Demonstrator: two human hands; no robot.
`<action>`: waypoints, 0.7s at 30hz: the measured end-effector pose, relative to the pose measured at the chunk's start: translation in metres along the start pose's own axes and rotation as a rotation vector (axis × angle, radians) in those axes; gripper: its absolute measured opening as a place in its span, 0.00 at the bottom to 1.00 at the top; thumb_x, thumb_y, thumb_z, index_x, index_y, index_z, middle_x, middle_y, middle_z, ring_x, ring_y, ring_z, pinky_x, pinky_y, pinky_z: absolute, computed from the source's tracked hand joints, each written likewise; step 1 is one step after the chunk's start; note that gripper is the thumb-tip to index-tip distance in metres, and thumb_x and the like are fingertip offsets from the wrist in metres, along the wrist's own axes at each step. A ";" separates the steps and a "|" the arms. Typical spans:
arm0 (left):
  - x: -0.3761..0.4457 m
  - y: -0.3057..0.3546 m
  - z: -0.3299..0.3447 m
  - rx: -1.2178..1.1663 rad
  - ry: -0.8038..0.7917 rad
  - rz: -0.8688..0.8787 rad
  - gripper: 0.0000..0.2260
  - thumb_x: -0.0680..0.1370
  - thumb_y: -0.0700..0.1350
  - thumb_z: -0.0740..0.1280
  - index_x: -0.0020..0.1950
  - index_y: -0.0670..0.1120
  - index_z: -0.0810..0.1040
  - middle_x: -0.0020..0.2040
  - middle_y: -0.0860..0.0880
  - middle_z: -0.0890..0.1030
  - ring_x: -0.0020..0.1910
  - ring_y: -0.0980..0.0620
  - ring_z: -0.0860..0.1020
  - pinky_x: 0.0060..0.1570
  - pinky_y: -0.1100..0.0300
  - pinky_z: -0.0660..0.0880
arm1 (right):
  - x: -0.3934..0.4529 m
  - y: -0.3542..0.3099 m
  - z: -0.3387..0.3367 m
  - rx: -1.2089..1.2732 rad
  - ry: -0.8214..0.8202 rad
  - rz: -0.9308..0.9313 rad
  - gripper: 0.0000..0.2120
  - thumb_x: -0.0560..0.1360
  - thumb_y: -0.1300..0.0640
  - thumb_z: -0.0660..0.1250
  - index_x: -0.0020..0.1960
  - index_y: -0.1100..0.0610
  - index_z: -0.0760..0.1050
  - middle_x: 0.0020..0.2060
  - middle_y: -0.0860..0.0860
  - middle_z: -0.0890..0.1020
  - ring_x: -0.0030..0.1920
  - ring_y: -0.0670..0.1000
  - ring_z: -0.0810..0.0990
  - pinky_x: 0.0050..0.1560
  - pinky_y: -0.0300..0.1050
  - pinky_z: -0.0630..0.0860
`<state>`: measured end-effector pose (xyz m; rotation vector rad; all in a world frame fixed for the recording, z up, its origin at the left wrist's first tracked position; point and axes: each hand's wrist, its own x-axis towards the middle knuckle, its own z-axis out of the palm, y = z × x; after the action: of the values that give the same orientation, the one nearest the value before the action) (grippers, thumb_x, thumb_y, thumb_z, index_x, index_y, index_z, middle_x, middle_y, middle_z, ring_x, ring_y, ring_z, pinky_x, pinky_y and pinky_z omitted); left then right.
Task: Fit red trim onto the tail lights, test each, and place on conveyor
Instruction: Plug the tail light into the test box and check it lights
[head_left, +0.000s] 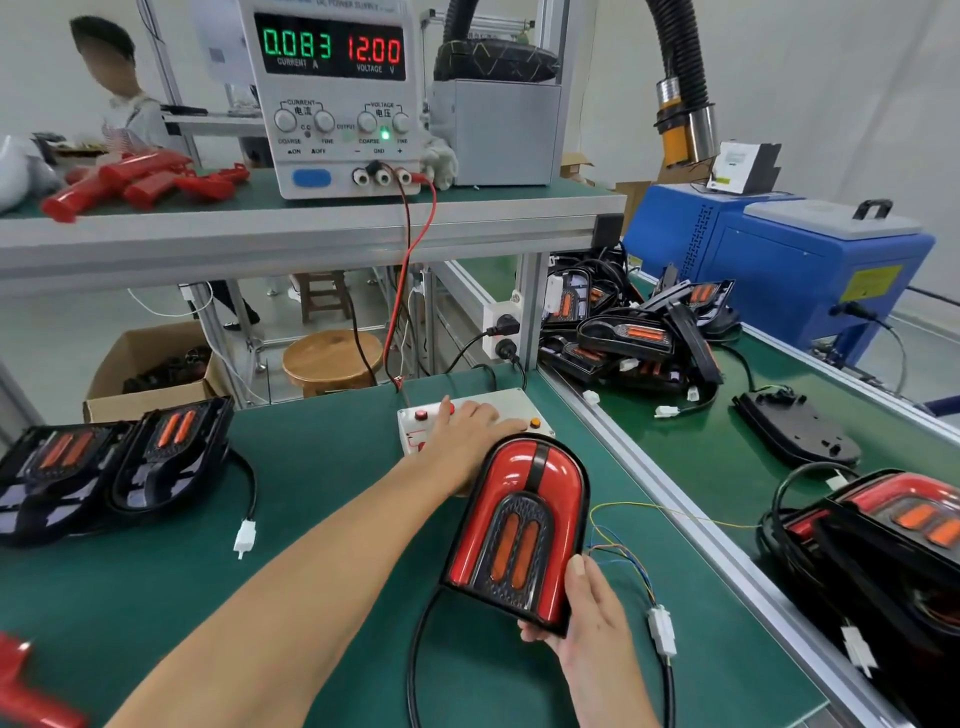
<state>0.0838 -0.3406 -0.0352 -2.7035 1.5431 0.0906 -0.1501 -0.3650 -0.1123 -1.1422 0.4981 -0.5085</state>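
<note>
The right hand (582, 613) grips the lower corner of a glossy, arch-shaped tail light (519, 525) with its red trim fitted, tilted above the green mat (322, 493). The left hand (467, 431) lies flat, fingers straight, on the white test box (493, 402) behind it.

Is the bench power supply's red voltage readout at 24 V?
No, the grey bench power supply on the upper shelf shows 12.00 on its red voltage readout.
</note>
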 end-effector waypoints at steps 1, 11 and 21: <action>0.001 0.000 0.000 -0.002 0.003 -0.005 0.27 0.83 0.48 0.63 0.80 0.62 0.57 0.77 0.46 0.64 0.79 0.44 0.56 0.78 0.34 0.43 | 0.001 0.000 0.000 0.007 0.019 0.005 0.15 0.75 0.44 0.62 0.45 0.52 0.82 0.36 0.63 0.83 0.30 0.58 0.79 0.31 0.48 0.79; 0.002 -0.002 0.002 0.021 -0.007 0.019 0.26 0.84 0.48 0.60 0.81 0.62 0.57 0.77 0.45 0.64 0.79 0.44 0.56 0.77 0.32 0.43 | 0.000 -0.002 0.001 0.014 0.033 0.025 0.20 0.75 0.46 0.62 0.53 0.63 0.76 0.37 0.63 0.83 0.29 0.58 0.79 0.29 0.48 0.78; -0.022 -0.006 0.008 -0.016 0.246 0.058 0.36 0.80 0.44 0.70 0.83 0.56 0.54 0.82 0.44 0.55 0.82 0.44 0.50 0.80 0.40 0.43 | -0.007 -0.007 0.002 0.006 -0.033 -0.009 0.15 0.77 0.44 0.61 0.49 0.52 0.82 0.43 0.61 0.85 0.35 0.54 0.80 0.35 0.47 0.78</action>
<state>0.0772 -0.3181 -0.0419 -2.7692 1.6870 -0.2380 -0.1553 -0.3614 -0.1040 -1.1458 0.4625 -0.4983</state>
